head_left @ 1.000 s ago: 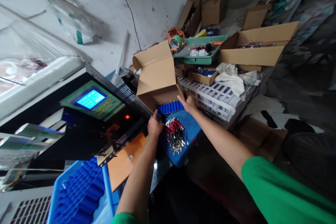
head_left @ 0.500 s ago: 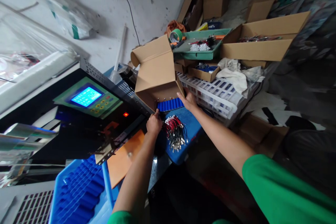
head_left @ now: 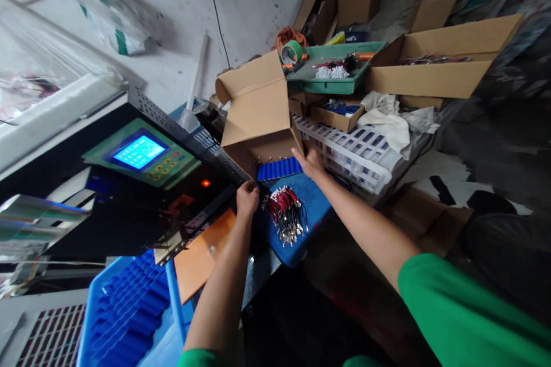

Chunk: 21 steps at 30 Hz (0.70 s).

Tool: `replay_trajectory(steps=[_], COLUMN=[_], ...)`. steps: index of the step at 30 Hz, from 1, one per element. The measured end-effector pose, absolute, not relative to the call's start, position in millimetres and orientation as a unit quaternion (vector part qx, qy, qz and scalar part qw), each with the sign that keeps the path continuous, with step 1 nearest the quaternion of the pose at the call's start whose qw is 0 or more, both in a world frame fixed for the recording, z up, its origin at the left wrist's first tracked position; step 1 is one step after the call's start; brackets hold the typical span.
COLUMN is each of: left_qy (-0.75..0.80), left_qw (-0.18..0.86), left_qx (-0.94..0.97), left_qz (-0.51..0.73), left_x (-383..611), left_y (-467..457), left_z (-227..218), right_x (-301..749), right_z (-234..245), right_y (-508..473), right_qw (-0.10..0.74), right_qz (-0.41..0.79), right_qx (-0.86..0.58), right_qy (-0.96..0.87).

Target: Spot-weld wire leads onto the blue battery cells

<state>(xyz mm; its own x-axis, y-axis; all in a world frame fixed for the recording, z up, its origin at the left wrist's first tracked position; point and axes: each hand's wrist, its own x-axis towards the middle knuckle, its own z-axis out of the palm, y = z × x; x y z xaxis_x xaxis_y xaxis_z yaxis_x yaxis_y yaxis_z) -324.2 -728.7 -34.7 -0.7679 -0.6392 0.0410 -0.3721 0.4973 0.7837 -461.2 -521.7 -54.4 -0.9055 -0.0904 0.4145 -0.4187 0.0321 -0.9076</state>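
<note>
A row of blue cylindrical cells (head_left: 279, 168) lies side by side at the mouth of an open cardboard box (head_left: 257, 117). My left hand (head_left: 247, 199) is curled at the left end of the row, its fingers closed against the end cell. At the right end my right hand (head_left: 309, 161) presses against the last cell and the box edge, fingers together. Just in front of the row, on a blue mat (head_left: 303, 215), lies a bundle of red and black wires with metal ends (head_left: 286, 213).
A black machine with a green control panel and lit blue screen (head_left: 140, 152) stands at the left. A blue bin of more blue cells (head_left: 124, 312) is at the lower left. Behind are a white crate (head_left: 357, 152), a green tray (head_left: 329, 71) and cardboard boxes (head_left: 434, 69).
Both hands have moved slightly up and away with the row of cells toward the box mouth. The view has shifted a little; the wire bundle stays on the mat.
</note>
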Motion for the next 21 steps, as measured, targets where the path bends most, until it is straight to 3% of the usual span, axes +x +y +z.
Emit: replay_trajectory(steps=[12, 21], left_qy=[-0.752, -0.777], left_qw=[0.146, 0.174], left_qx=[0.31, 0.237], left_qz=[-0.563, -0.556], left_x=[-330.9, -332.5], left_y=[-728.2, -726.5], left_z=[-33.8, -40.5], right_x=[-463.0, -463.8], right_z=[-59.3, -60.4], right_y=[-522.1, -522.0], right_qw=[0.143, 0.133], right_qz=[0.676, 0.671], right_qx=[0.192, 0.189], right_qy=[-0.697, -0.705])
